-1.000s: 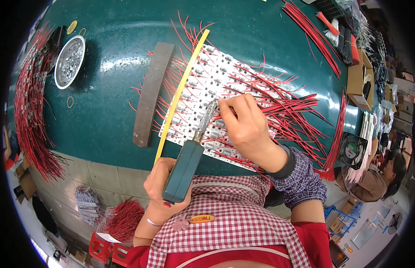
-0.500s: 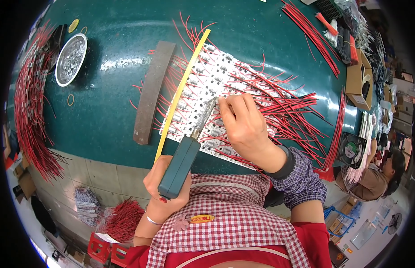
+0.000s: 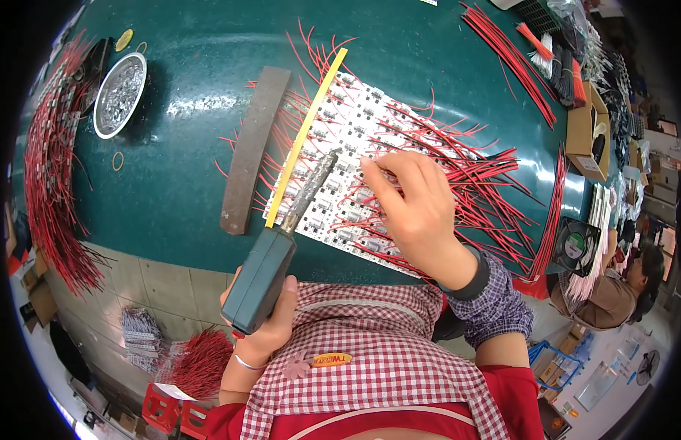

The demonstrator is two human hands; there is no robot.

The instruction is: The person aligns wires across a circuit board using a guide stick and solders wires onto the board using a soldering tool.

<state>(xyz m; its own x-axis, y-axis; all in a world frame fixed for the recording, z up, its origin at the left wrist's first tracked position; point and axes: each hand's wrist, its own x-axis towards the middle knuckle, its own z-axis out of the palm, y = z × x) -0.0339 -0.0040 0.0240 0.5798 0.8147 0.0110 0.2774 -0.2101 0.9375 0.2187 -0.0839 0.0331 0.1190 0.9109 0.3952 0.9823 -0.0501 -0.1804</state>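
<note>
Teal soldering iron (image 3: 282, 246) gripped in left hand (image 3: 271, 323), right hand (image 3: 414, 209) pinching something (hidden by fingers) over white circuit panel (image 3: 355, 147)

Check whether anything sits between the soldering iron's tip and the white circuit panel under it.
Nothing visible does. The soldering iron, held in the left hand, points its tip at the white circuit panel just beside the right hand fingertips; only loose red wires lie around.
</note>
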